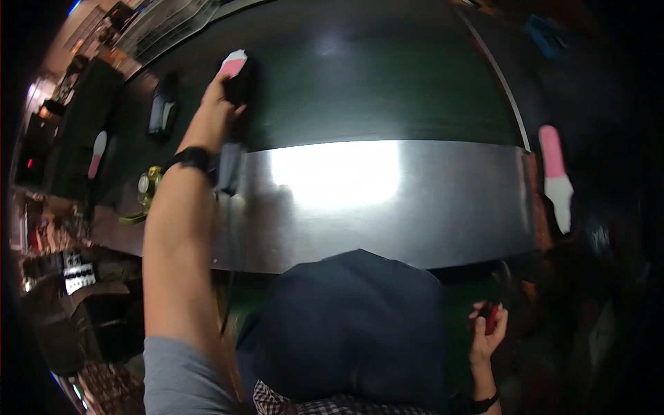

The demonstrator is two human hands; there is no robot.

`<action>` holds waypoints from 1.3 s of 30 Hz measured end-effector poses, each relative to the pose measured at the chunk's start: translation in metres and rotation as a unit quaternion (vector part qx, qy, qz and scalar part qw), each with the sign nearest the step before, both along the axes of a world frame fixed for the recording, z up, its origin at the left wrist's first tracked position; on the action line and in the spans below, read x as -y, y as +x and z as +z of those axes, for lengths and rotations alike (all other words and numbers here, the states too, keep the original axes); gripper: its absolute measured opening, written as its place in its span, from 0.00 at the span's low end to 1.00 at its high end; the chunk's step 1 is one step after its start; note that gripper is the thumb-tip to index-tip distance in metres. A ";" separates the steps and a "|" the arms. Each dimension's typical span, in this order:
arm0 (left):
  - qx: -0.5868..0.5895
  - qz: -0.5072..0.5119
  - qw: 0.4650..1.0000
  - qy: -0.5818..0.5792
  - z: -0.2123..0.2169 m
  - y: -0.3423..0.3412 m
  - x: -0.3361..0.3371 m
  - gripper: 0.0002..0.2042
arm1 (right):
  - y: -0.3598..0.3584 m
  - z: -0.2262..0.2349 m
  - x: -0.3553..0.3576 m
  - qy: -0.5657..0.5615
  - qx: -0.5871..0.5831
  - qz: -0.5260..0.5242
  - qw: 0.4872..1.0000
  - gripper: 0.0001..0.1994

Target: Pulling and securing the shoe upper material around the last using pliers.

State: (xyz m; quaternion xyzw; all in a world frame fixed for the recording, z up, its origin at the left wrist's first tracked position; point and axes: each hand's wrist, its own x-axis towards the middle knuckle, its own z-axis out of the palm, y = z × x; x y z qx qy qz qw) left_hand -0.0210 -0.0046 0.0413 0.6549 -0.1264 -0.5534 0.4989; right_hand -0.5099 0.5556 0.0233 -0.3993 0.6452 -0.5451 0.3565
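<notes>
Left hand (220, 97) is up at eleven o'clock, arm stretched long from the lower edge, fingers wrapped around a black shoe (238, 83) that has a pink-and-white insole showing at its top. The shoe sits on the dark green belt (373, 83), which curves across the upper half of the view. A black band (194, 158) circles that wrist, and a dark tool with a cord (228, 169) hangs just below the hand, against the steel edge.

Right hand (487, 328) is low at five o'clock, well apart from the left, fingers curled shut around a small red-and-black object (490, 317); what it is I cannot tell.

Between the belt and the person runs a shiny steel table (387, 200), glare blooming in its middle. At the lower centre a dark blue cloth bulk (353, 325) fills the view, checked fabric (277, 402) peeking out beneath it.

Further along the belt at ten o'clock lies another black shoe (162, 107), apart from the held one. Beyond it at nine o'clock, a loose pink-and-white insole (97, 153). Near the steel edge, a green-yellow fitting (146, 190) sits just beside the left forearm.

Over at three o'clock, a second pink-and-white insole (557, 176) stands out against the dark, off the belt's right end.
</notes>
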 end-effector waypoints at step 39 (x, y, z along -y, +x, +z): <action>0.207 -0.372 0.881 -0.204 0.069 -0.119 -0.618 0.27 | 0.162 0.071 -0.076 0.032 -0.087 0.181 0.979 0.16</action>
